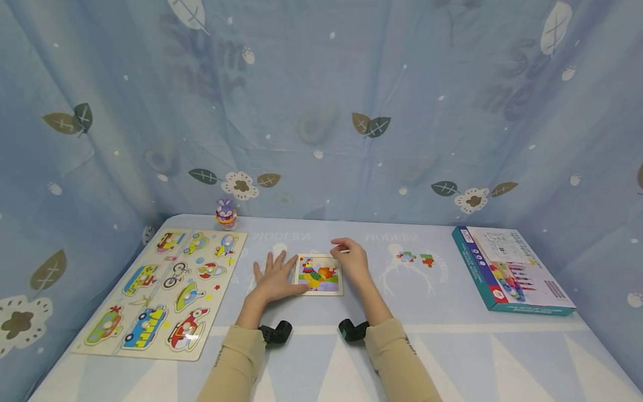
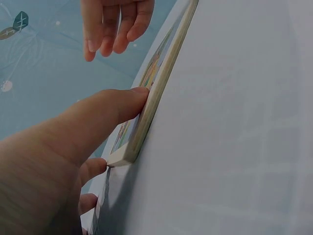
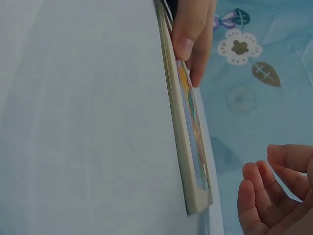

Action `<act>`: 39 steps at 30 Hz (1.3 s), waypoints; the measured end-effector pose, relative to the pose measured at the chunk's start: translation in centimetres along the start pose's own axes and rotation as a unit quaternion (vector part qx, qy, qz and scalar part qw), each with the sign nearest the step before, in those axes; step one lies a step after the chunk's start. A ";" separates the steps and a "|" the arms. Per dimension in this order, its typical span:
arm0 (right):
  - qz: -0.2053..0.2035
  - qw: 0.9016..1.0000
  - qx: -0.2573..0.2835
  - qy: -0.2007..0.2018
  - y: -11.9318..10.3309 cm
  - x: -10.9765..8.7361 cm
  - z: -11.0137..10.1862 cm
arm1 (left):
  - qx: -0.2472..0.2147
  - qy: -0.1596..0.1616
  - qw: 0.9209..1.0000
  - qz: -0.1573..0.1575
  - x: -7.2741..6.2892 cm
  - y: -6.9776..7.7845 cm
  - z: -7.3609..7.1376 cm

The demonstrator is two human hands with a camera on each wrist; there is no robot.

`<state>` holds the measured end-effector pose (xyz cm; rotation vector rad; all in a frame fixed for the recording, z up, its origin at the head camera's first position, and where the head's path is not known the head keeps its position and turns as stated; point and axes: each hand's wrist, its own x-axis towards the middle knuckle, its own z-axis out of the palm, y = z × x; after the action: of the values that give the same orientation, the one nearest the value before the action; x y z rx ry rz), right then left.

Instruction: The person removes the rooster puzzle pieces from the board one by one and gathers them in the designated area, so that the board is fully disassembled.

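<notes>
A small framed jigsaw puzzle with a colourful rooster picture lies flat at the middle of the table. My left hand rests at its left side with fingers spread. In the left wrist view, the left thumb presses on the puzzle's near edge. Above the puzzle's upper right corner hovers my right hand, its fingers loosely bent. The right wrist view shows those fingers apart from the frame, with nothing visible between them. To the right lie two loose jigsaw pieces, a blue-and-red one and an orange-and-green one.
A large wooden peg puzzle board with vehicle pictures covers the table's left side. Behind it stands a small purple rabbit figure. A teal and white box lies at the right. A blue patterned curtain hangs behind the table.
</notes>
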<state>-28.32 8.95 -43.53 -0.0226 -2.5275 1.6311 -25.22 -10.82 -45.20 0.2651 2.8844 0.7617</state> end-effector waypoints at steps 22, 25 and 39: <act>0.004 0.999 0.015 -0.043 -0.8 -0.7 2.2 | -0.003 0.001 1.000 0.001 0.0 0.0 -0.2; 0.005 0.999 0.020 -0.048 -0.8 -0.8 2.4 | 0.000 0.001 1.000 0.002 0.0 -0.1 -0.1; -0.039 0.997 -0.016 -0.060 -1.0 -1.0 3.2 | 0.000 0.001 1.000 0.002 0.0 -0.3 0.2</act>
<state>-27.61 5.59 -44.00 0.1747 -2.6056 1.6074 -25.17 -10.99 -45.51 0.2693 2.8871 0.7627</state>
